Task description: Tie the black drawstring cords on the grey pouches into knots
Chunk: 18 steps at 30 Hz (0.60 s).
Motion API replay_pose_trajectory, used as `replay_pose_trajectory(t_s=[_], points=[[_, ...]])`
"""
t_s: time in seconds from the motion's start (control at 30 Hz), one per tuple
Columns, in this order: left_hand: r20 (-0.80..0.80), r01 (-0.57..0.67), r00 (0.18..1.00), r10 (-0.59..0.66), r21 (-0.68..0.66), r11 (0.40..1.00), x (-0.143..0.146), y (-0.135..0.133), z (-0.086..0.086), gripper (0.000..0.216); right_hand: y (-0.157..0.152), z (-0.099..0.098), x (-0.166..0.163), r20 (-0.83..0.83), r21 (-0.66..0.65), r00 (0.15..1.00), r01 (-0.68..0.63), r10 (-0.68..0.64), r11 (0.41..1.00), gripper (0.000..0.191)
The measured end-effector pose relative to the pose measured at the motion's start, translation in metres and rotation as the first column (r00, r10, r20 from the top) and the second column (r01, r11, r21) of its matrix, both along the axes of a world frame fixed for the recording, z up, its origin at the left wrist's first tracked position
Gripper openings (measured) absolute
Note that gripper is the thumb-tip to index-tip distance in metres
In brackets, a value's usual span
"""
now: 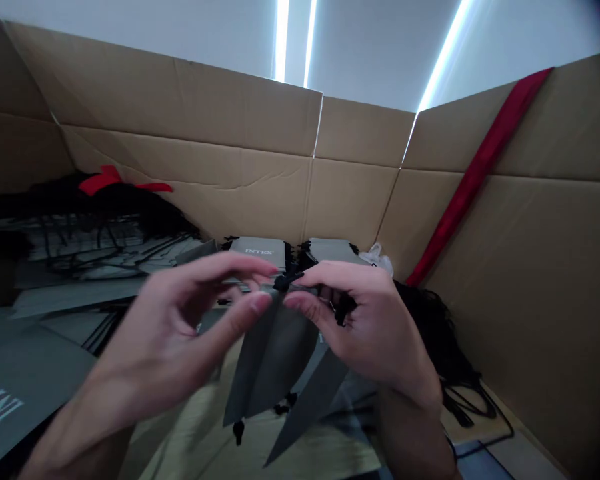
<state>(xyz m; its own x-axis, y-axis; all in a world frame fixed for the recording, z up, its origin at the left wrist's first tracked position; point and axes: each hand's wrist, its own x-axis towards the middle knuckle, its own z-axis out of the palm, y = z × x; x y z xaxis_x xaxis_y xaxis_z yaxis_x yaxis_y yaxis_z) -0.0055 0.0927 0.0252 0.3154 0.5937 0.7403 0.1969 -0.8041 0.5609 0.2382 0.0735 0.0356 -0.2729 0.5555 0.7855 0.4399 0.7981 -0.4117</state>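
Observation:
My right hand [380,327] pinches a grey folded sheet [283,363], perhaps a flat paper bag, by its upper edge. A black cord knot [281,283] sits at that edge, and more black cord is tucked under the right fingers. On the other side of the knot is my left hand [175,333], its thumb and forefinger curved but apart. The left thumb tip lies by the sheet's edge; whether it touches is unclear. Below hangs a black cord end [238,432]. Another grey piece [307,407] slants beneath the right hand.
Behind stand two stacks of grey pieces, one lettered INTEX [259,252]. A heap of grey sheets and black cords [115,233] fills the left, with a red strip [103,180] on top. Black cords [430,320] lie right. Cardboard walls [205,160] surround everything; a dark red band [480,173] crosses one.

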Motion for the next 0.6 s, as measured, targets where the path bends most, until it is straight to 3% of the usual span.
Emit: replay_pose_trajectory(t_s=[0.1, 0.23, 0.33, 0.43, 0.6], points=[[0.086, 0.114, 0.990, -0.112, -0.017, 0.993, 0.024, 0.002, 0.001, 0.017, 0.000, 0.001, 0.002, 0.010, -0.005, 1.000, 0.006, -0.006, 1.000, 0.001], [0.182, 0.148, 0.972, -0.146, 0.004, 0.989, 0.032, -0.003, -0.003, 0.020, -0.001, 0.004, 0.004, 0.039, -0.011, 0.999, -0.002, 0.002, 1.000, 0.007], [0.181, 0.124, 0.976, -0.122, -0.002, 0.992, 0.030, -0.004, -0.003, 0.015, -0.001, 0.003, 0.005, 0.035, 0.010, 0.999, 0.036, -0.036, 0.999, 0.003], [0.175, 0.081, 0.981, -0.080, 0.001, 0.997, 0.031, -0.003, -0.003, 0.010, -0.003, 0.002, 0.003, -0.017, 0.014, 0.995, 0.102, -0.101, 0.995, 0.017], [0.181, 0.007, 0.983, -0.025, 0.099, 0.995, 0.033, -0.001, -0.010, 0.014, -0.009, 0.002, -0.005, -0.103, 0.020, 0.989, 0.112, -0.109, 0.994, 0.016]])
